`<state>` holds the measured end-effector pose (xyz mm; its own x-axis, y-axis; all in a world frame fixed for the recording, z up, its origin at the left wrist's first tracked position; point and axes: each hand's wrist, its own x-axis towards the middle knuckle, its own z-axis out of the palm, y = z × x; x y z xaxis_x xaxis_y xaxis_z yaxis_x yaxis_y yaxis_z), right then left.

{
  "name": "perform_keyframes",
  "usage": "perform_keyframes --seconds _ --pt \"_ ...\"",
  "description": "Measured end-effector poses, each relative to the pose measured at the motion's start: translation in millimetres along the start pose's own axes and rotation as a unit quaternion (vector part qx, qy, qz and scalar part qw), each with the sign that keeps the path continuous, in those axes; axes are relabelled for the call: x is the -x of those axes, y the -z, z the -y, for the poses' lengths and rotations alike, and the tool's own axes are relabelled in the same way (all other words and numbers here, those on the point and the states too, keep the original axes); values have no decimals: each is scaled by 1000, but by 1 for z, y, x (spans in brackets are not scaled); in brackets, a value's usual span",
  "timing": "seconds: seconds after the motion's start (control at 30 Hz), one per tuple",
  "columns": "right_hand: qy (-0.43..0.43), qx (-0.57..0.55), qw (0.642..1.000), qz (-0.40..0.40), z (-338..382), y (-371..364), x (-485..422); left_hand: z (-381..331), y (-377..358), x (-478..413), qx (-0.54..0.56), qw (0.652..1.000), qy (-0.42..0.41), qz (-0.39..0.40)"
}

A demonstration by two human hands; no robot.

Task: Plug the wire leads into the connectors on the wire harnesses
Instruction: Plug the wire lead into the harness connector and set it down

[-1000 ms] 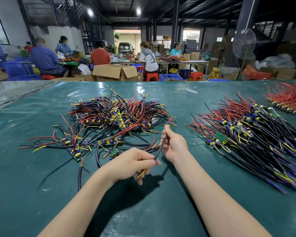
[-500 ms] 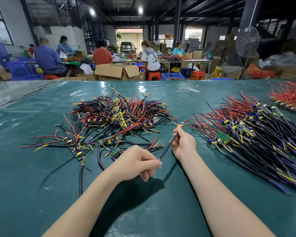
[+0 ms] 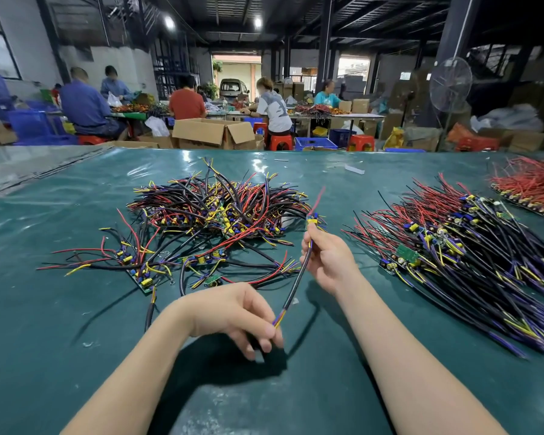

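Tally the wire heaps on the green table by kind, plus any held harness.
Tangled red, black and yellow harness heap: 1
Aligned red, black and purple harness heap: 1
Red wire heap: 1
Held black-sheathed harness: 1
Total: 4

tangled harness pile (image 3: 214, 215) left on table (image 3: 60, 309), neater pile (image 3: 471, 262) right, held harness (image 3: 299, 271) between

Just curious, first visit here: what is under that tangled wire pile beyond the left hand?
The tangled wire pile rests on the green table cover, which shows around its edges. Small circuit boards lie among the wires. Whatever is beneath the dense middle is covered.
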<state>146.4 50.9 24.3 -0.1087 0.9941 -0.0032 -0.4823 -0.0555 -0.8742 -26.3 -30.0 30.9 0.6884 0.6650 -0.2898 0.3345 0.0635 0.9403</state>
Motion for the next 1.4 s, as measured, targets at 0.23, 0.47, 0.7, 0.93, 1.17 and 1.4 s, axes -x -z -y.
perform_keyframes --seconds 0.23,0.47,0.7,0.93,1.17,1.4 --pt "-122 317 884 321 9 -15 25 -1 15 -9 245 917 -75 -306" --pt "-105 271 918 270 4 -18 24 6 25 -11 140 836 -146 -509" --pt "-78 160 944 278 4 -22 24 2 34 -2 235 732 -200 -608" --pt "-34 340 899 273 3 -26 24 -2 39 3 321 659 -252 -632" --pt "-52 361 891 270 10 -22 26 -9 37 4 449 630 -269 -574" --pt "-18 355 894 272 8 -23 27 -9 36 4 301 603 -274 -686"
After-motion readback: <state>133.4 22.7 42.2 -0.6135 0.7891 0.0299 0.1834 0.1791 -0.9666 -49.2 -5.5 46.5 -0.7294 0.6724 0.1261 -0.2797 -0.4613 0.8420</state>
